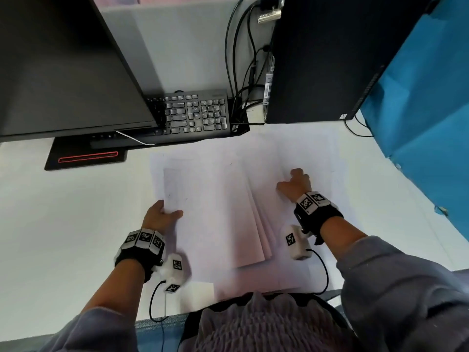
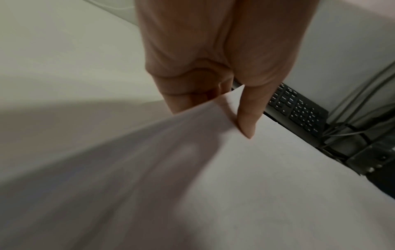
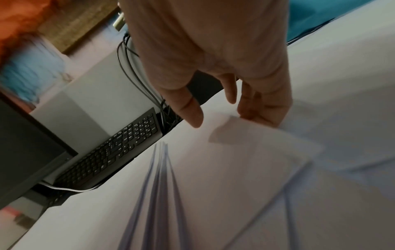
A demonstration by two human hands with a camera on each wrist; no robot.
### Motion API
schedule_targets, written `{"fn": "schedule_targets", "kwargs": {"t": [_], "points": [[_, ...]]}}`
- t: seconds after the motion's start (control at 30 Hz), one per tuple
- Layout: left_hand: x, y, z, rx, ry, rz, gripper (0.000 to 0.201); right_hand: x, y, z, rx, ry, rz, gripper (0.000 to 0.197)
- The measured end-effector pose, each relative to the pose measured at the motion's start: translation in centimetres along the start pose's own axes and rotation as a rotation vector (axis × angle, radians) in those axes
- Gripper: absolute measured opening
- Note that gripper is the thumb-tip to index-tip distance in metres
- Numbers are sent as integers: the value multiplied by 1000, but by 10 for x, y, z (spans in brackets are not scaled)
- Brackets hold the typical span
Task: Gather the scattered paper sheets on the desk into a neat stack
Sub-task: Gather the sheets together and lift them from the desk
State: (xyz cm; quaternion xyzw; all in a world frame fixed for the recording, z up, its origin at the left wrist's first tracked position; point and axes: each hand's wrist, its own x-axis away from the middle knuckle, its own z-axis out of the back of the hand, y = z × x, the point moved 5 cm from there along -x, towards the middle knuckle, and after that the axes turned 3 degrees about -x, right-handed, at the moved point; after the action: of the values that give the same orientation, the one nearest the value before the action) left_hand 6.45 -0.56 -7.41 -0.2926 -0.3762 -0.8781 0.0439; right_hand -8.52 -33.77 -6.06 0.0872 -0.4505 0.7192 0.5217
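Left hand (image 1: pixel 162 217) pinches the loose sheet (image 1: pixel 177 189) by its near edge, thumb on top; keep it low over the worktop (image 1: pixel 63 212). Farther out, right hand (image 1: pixel 295 185) curls fingertips at the paper stack (image 1: pixel 256 224) far corner. Can't tell if it's gripping, so peel only one.
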Motion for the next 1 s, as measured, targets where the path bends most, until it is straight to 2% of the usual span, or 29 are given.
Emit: {"fn": "schedule_targets", "kwargs": {"t": [0.17,0.3,0.47,0.57,0.67,0.83,1.0], "points": [[-2,-3,0,60,-80,24,38,2,-6,-19,5,-83,-4,78],[2,1,-4,169,-86,-36,37,3,-9,-26,-12,-136,-11,77],[6,4,-7,289,-66,-83,39,-1,-11,-13,-37,-92,29,67],[5,5,-5,337,-46,-85,38,-6,-5,11,-50,-25,37,49],[1,6,-5,291,-4,-95,32,-8,6,44,-4,66,-6,39],[3,13,-12,124,67,-93,35,-7,33,73,14,182,-109,38],[7,18,-13,56,86,-107,34,-3,38,73,3,127,-221,54]]}}
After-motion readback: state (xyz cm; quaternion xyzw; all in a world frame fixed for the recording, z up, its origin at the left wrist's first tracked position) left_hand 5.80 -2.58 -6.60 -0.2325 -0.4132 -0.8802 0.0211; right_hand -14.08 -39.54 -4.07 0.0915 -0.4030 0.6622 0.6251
